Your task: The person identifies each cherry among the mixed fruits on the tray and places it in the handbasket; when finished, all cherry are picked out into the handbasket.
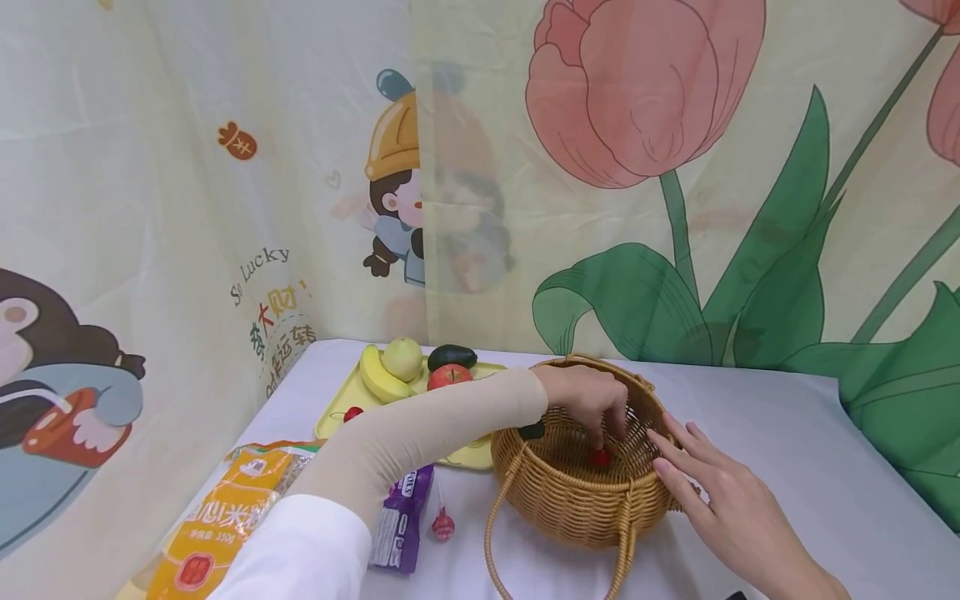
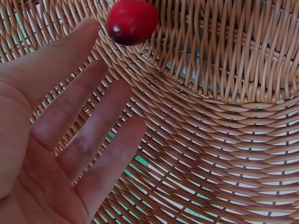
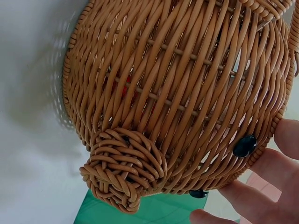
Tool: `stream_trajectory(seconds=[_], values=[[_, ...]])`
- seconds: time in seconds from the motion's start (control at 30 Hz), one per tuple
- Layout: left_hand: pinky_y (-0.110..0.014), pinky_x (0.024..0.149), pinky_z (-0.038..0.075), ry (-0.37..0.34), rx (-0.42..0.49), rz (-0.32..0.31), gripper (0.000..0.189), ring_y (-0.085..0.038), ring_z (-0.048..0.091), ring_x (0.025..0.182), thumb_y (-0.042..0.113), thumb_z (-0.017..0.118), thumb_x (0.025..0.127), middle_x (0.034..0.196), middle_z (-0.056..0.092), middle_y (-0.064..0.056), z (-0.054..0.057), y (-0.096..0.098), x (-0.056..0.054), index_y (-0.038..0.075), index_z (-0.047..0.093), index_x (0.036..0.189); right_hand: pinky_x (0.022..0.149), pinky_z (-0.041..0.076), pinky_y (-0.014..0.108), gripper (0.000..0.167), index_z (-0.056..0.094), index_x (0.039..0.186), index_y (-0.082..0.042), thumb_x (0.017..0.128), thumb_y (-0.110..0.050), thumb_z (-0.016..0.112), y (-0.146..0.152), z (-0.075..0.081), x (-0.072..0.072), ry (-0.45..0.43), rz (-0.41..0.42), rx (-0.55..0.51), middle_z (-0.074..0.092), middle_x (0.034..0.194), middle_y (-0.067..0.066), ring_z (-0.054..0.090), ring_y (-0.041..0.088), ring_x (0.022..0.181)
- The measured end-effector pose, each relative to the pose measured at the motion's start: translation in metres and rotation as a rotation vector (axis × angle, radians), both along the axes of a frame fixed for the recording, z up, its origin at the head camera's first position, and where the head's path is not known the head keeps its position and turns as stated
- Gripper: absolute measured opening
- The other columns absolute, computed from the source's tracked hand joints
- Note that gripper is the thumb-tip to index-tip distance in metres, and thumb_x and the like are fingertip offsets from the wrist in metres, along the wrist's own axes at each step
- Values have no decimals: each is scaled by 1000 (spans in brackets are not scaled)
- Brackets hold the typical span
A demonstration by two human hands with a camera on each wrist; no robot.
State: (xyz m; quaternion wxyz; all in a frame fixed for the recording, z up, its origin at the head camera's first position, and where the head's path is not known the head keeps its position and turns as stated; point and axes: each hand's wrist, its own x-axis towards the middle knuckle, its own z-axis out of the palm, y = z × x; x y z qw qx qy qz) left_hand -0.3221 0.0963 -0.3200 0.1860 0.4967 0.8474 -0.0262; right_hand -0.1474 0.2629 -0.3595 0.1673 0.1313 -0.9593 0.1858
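Observation:
A wicker basket stands on the table, with a woven knob and dark bead eyes on its side. My left hand reaches down into it over the left rim. Inside, a red cherry shows just beyond the left fingertips, which are stretched and slightly spread. In the head view the same cherry is right below those fingers; no stem shows. My right hand is at the basket's right side, its extended fingers resting against the rim.
Behind the left arm, a yellow tray bears a banana, a pale green fruit, a dark oval fruit, a red fruit and a cherry. Nearer lie an orange snack bag, purple packet and lollipop.

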Motion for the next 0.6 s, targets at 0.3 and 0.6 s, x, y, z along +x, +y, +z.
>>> stream_trajectory(seconds=[0.3,0.6], values=[[-12,90,53,25,11,-27,34,4,68,106,27,86,84,112,77,16,0,1,-2,30,79,117,97,42,75,43,62,143,-18,104,-37,59,0,-1,0,44,6,-10,50,157,10,49,47,140],[-12,90,52,18,20,-79,37,3,68,108,27,86,84,113,78,14,10,0,-2,27,78,120,98,43,73,42,64,141,-18,104,-36,61,2,-1,1,72,21,-21,52,156,9,50,47,139]])
